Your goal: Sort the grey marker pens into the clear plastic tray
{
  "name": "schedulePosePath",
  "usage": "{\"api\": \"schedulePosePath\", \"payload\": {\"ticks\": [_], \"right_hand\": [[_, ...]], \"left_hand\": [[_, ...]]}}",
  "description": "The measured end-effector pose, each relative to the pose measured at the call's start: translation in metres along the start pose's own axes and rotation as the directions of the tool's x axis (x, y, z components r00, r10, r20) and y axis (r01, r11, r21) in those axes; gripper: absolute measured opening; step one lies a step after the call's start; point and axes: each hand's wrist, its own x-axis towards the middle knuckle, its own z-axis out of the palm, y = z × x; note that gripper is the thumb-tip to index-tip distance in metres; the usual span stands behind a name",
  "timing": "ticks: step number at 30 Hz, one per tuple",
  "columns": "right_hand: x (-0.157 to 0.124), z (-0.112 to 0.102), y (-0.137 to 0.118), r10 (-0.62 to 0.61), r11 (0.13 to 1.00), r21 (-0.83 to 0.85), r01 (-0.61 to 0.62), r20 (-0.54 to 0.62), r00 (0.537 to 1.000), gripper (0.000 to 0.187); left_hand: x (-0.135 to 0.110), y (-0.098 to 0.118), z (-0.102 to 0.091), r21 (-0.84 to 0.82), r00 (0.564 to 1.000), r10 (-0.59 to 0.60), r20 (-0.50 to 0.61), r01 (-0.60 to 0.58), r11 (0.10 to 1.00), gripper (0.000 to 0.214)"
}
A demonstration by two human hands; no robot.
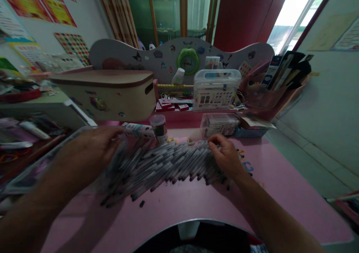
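Observation:
A wide heap of slim grey-white pens with black ends [171, 161] lies slanted across the pink desk [185, 204]. At the heap's left end is my left hand [94, 148], smeared by motion, its fingers over several blurred pens. Whether it grips any of them I cannot tell. My right hand [224, 154] is at the opposite end, thumb and forefinger curled together against the pens; what is between them is hidden. A small black cap [142, 204] lies in front of the heap.
Behind the pens stand a clear round tub [159, 127], a clear plastic box [217, 125] and a blue carton [251, 129]. A lidded cream bin [112, 99] and a clear carry case [215, 90] rest on the shelf. A dark rounded object [196, 238] is at the near edge.

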Motion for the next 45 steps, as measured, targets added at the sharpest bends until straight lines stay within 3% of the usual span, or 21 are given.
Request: {"api": "schedulePosePath", "payload": {"ticks": [1, 3, 5, 7, 11, 14, 17, 23, 26, 29, 33, 35, 38, 40, 41, 42, 43, 45], "right_hand": [[-0.001, 0.001, 0.0, -0.003, 1.0, -0.002, 0.003, 0.007, 1.0, 0.009], [-0.002, 0.005, 0.001, -0.014, 1.0, -0.002, 0.014, 0.022, 1.0, 0.01], [-0.004, 0.009, 0.002, -0.035, 0.999, -0.008, 0.035, 0.036, 0.999, 0.01], [-0.005, 0.012, 0.004, -0.056, 0.998, -0.019, 0.057, 0.049, 0.997, 0.01], [-0.007, 0.016, 0.004, -0.088, 0.996, 0.003, 0.088, 0.08, 0.993, 0.012], [-0.008, 0.018, 0.002, -0.086, 0.996, 0.023, 0.084, 0.093, 0.992, 0.013], [-0.01, 0.021, 0.001, -0.084, 0.996, 0.045, 0.079, 0.12, 0.989, 0.014], [-0.018, 0.031, 0.003, -0.165, 0.986, 0.072, 0.152, 0.235, 0.958, 0.012], [-0.022, 0.036, 0.002, -0.234, 0.972, 0.067, 0.224, 0.293, 0.927, 0.024], [-0.025, 0.038, -0.003, -0.275, 0.96, 0.061, 0.272, 0.357, 0.892, 0.034], [-0.027, 0.039, -0.01, -0.281, 0.954, 0.039, 0.297, 0.464, 0.84, 0.018], [-0.028, 0.037, -0.013, -0.258, 0.963, 0.061, 0.261, 0.466, 0.846, 0.014], [-0.03, 0.034, -0.019, -0.142, 0.984, 0.162, 0.08, 0.417, 0.898, 0.017], [-0.033, 0.033, -0.022, -0.023, 0.941, 0.312, -0.128, 0.437, 0.899, 0.018], [-0.034, 0.034, -0.023, 0.04, 0.873, 0.413, -0.26, 0.471, 0.881, 0.019], [-0.036, 0.035, -0.024, 0.09, 0.768, 0.507, -0.392, 0.52, 0.85, 0.018], [-0.037, 0.037, -0.025, 0.125, 0.631, 0.582, -0.513, 0.576, 0.808, 0.016], [-0.04, 0.042, -0.025, 0.161, 0.405, 0.646, -0.647, 0.646, 0.746, 0.011]], "left_hand": [[-0.012, 0.006, 0.013, 0.047, 0.987, 0.111, 0.114, -0.117, 0.992, 0.014], [-0.037, 0.011, 0.044, 0.039, 0.923, 0.202, 0.329, -0.227, 0.973, 0.01], [-0.06, 0.01, 0.072, 0.036, 0.866, 0.238, 0.439, -0.282, 0.959, 0.012], [-0.076, 0.008, 0.092, 0.028, 0.851, 0.229, 0.473, -0.274, 0.961, 0.015], [-0.09, 0.016, 0.105, 0.17, 0.851, 0.13, 0.509, -0.247, 0.954, 0.021], [-0.091, 0.026, 0.106, 0.362, 0.775, 0.033, 0.632, -0.333, 0.871, 0.026], [-0.092, 0.03, 0.11, 0.447, 0.714, -0.008, 0.7, -0.43, 0.784, 0.031], [-0.094, 0.027, 0.115, 0.452, 0.733, 0.064, 0.677, -0.483, 0.75, 0.027], [-0.094, 0.029, 0.111, 0.43, 0.746, 0.143, 0.651, -0.517, 0.74, 0.027], [-0.089, 0.031, 0.108, 0.395, 0.742, 0.272, 0.613, -0.586, 0.708, 0.024], [-0.078, 0.032, 0.107, 0.306, 0.698, 0.49, 0.522, -0.689, 0.656, 0.013], [-0.075, 0.035, 0.107, 0.267, 0.7, 0.591, 0.402, -0.707, 0.655, 0.011], [-0.077, 0.041, 0.11, 0.149, 0.799, 0.599, 0.061, -0.6, 0.786, 0.026], [-0.081, 0.046, 0.115, -0.128, 0.908, 0.404, -0.11, -0.416, 0.9, 0.046], [-0.083, 0.049, 0.119, -0.317, 0.958, 0.266, -0.105, -0.286, 0.904, 0.052], [-0.086, 0.052, 0.124, -0.497, 0.99, 0.135, -0.034, -0.134, 0.857, 0.054], [-0.088, 0.054, 0.128, -0.635, 0.996, 0.03, 0.089, 0.034, 0.772, 0.053], [-0.092, 0.058, 0.137, -0.728, 0.924, -0.075, 0.375, 0.344, 0.593, 0.045]]}}
